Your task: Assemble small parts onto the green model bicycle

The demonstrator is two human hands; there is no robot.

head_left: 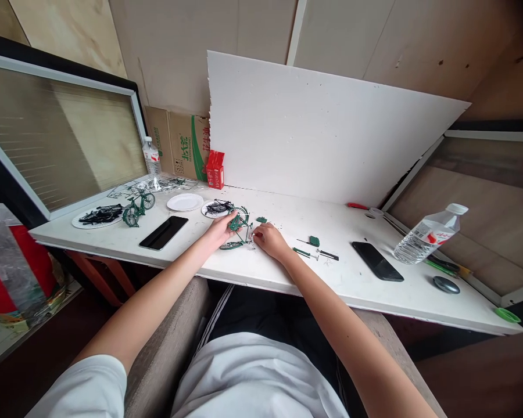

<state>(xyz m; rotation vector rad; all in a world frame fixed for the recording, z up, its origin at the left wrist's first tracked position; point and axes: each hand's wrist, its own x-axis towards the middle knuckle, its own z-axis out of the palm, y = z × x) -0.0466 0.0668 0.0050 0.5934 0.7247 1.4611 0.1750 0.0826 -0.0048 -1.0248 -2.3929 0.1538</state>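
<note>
bare tabletop (283, 264) between hands, screwdrivers (316, 253) and phone (377, 260) crowd right

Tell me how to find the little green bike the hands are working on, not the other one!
Look at the white table and find its near edge, in the middle. There the left hand and the right hand meet on a small green bike. The other green bike stands far off to the left by a plate of black parts, with no hands near it.
</note>
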